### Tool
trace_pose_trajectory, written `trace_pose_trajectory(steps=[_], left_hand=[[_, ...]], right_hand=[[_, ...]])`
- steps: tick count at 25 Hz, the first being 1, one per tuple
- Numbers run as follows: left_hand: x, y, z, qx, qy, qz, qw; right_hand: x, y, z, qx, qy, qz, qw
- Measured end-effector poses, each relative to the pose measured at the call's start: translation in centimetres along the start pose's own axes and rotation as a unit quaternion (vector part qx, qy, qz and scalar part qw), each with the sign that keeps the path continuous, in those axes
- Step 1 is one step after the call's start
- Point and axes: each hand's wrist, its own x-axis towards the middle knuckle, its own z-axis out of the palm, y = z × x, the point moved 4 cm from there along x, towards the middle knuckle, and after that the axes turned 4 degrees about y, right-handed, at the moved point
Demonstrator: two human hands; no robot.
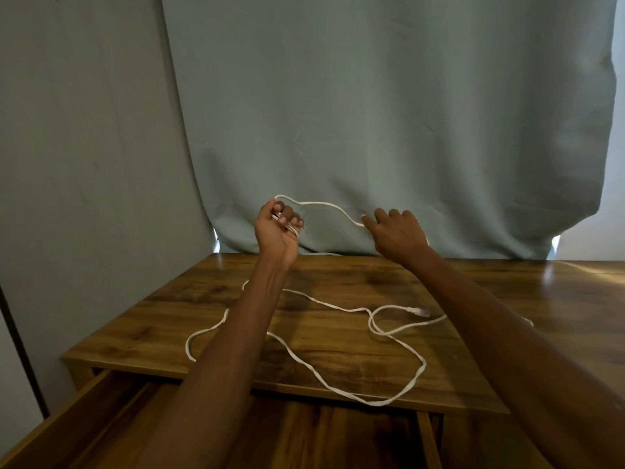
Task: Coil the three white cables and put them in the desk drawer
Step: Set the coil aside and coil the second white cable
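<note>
My left hand (279,228) is raised above the desk's back edge and grips a small bundle of white cable loops. From it a strand of the same white cable (321,204) arcs right to my right hand (394,231), which pinches it between thumb and fingers. More white cable (338,370) lies loose on the wooden desk top (338,333) in wide loops, one reaching the front edge. A white plug end (419,312) lies near the right loops. The desk drawer (67,424) stands pulled open at the lower left, below my arms.
A grey-green curtain (389,113) hangs right behind the desk, touching its back edge. A grey wall (84,147) stands on the left. The desk top runs on to the right edge of view.
</note>
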Motion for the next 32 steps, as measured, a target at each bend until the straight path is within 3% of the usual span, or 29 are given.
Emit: trace_pose_trajectory(steps=[5,8,11,18,21,23,25,28,30,32], left_hand=[[-1.1,-0.7,0.3,-0.027,-0.008,-0.038,0.999],[-1.6,0.0,0.5,-0.108,-0.042,-0.053,0.992],[-2.1,1.2,2.1,-0.19,-0.078,-0.014,0.979],[2.4,5.5,1.2,-0.208,0.071,0.142,0.965],[3.5,5.4,-0.6,-0.089,0.137,0.185,0.969],[3.7,4.8,-1.3,0.111,0.154,0.224,0.956],[3.5,3.6,-1.5,0.33,0.131,0.246,0.902],[3.3,1.9,-1.5,0.541,0.065,0.254,0.799],[3.3,1.2,-1.6,0.64,0.019,0.204,0.741],[2.8,0.7,-2.2,0.694,-0.028,0.121,0.709]], right_hand=[[1.0,-0.8,-0.3,0.037,-0.015,0.055,0.998],[1.4,-0.7,-0.5,0.042,-0.056,0.033,0.997],[1.9,-2.0,-0.9,0.045,-0.053,-0.03,0.997],[1.4,-6.1,-3.6,0.095,0.047,-0.191,0.976],[1.7,-6.5,-5.2,0.108,0.078,-0.208,0.969],[2.1,-6.4,-5.6,0.104,0.088,-0.199,0.97],[2.2,-6.3,-5.6,0.103,0.087,-0.189,0.973],[2.0,-5.6,-5.6,0.109,0.087,-0.169,0.976],[1.7,-4.3,-5.7,0.107,0.098,-0.133,0.98],[1.5,-2.4,-5.9,0.103,0.112,-0.076,0.986]])
